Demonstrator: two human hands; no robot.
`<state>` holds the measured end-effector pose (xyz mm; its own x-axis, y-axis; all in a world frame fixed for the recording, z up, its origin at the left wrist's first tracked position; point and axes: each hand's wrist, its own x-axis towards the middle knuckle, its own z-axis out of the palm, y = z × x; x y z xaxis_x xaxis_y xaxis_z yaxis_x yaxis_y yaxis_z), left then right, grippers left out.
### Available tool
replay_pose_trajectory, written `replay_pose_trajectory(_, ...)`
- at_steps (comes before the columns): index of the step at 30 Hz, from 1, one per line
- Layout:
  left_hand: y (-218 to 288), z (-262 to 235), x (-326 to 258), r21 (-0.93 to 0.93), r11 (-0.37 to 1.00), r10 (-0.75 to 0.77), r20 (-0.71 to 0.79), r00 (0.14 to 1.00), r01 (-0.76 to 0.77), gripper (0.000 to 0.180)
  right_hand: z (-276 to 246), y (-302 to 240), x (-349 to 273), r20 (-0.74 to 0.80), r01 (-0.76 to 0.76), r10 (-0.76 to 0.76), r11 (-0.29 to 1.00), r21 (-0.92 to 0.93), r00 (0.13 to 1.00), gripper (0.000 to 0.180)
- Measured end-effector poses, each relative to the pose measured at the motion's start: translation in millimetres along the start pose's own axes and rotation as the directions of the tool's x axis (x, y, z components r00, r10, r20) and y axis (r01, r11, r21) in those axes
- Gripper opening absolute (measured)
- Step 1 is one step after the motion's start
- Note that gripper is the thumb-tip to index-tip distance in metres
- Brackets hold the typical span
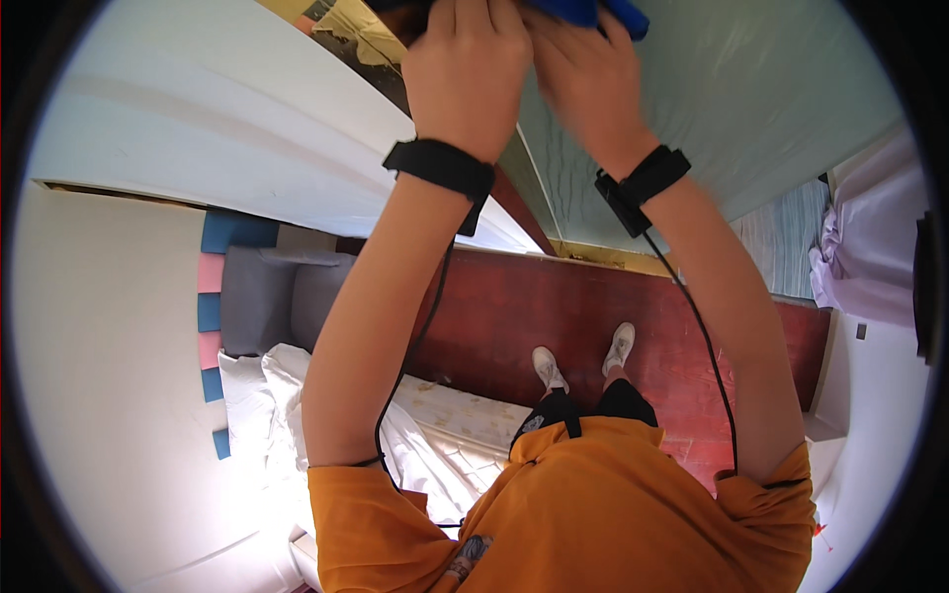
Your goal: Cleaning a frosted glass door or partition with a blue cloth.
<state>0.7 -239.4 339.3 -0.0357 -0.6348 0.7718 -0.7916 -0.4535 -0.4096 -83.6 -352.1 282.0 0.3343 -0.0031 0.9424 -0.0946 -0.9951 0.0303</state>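
Note:
Both my arms reach up to the top edge of the view, into an opening between two cabinet doors. My left hand (470, 74) has its fingers bent and close together; their tips and whatever they hold are cut off. Dark cloth (403, 14) shows beside it. Close by on the right, my right hand (596, 87) is closed on a blue cloth (571, 9), part of which sticks out past the fingers. A black strap with a cable is round each wrist.
A white door panel (227, 128) stands on the left, and a greenish glossy panel (732, 89) on the right. A crumpled yellowish bag (358, 32) lies inside the cabinet. Behind me are a grey armchair (259, 301), white bedding (282, 395) and a dark red floor (494, 306).

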Motion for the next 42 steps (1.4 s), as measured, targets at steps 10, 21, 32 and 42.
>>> replay_pose_trajectory(10, 9.3, -5.4, -6.2, -0.199, 0.973, -0.110, 0.045, 0.993, 0.116, 0.013, 7.3, 5.2, -19.4, -0.029, 0.009, -0.010, 0.999, -0.032, 1.000, 0.027)
replay_pose_trajectory(21, -46.8, -75.9, 58.7, -0.039, 0.999, 0.010, 0.006, 1.000, -0.010, 0.019, -51.1, -9.7, 102.5, -0.092, 0.083, -0.079, 0.996, 0.042, 0.993, 0.042)
replay_pose_trajectory(32, -102.3, -124.0, 176.2, 0.174, 0.985, 0.057, -0.227, 0.972, -0.017, 0.015, -68.3, 9.6, 242.8, -0.357, 0.162, -0.178, 0.984, -0.076, 0.917, 0.043)
replay_pose_trajectory(42, -89.5, -108.5, 181.8, 0.211, 0.977, 0.074, -0.235, 0.969, -0.023, 0.007, -63.1, 14.7, 229.3, -0.344, 0.208, -0.220, 0.975, -0.074, 0.913, 0.029)
